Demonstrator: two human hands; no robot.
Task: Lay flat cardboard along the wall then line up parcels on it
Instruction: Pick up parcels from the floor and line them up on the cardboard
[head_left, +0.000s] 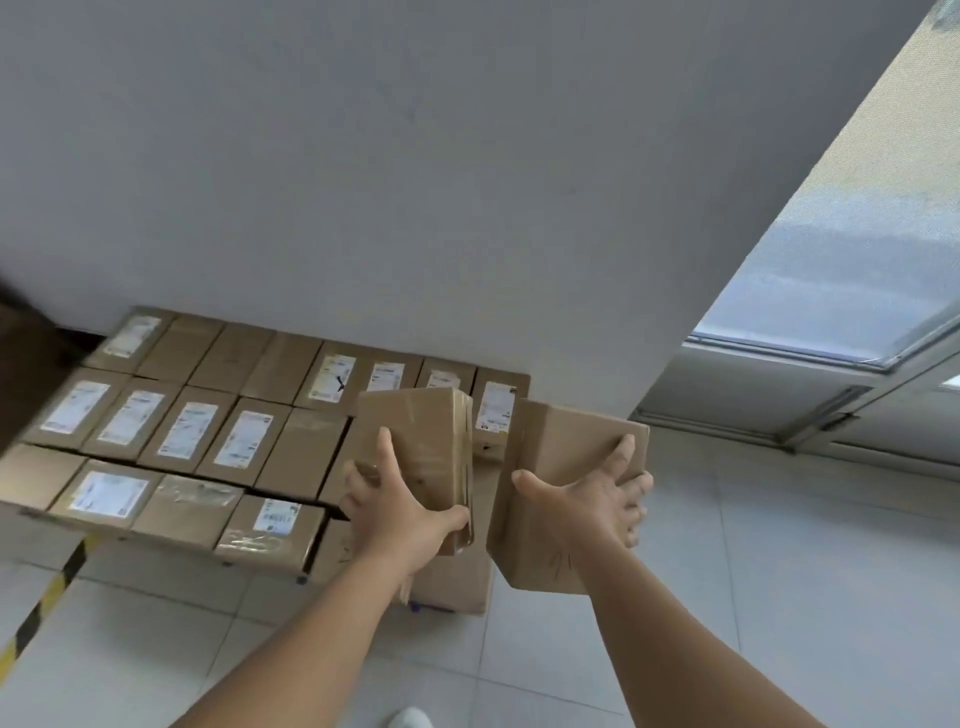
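Several brown parcels (239, 441), many with white labels, lie in rows against the grey wall (415, 182) on flat cardboard (457, 582), whose bare end shows at the right of the rows. My left hand (395, 504) grips a taped brown parcel (426, 447) by its near end, held above the right end of the rows. My right hand (597, 504) holds a second plain brown parcel (545, 467) from below and the side, just right of the first. Both parcels are in the air, apart from each other.
White tiled floor (779, 571) stretches to the right and front. A window with a metal frame (831, 364) stands at the right. Black and yellow tape (47, 597) runs along the floor at the left. A dark object (26, 364) intrudes at the left edge.
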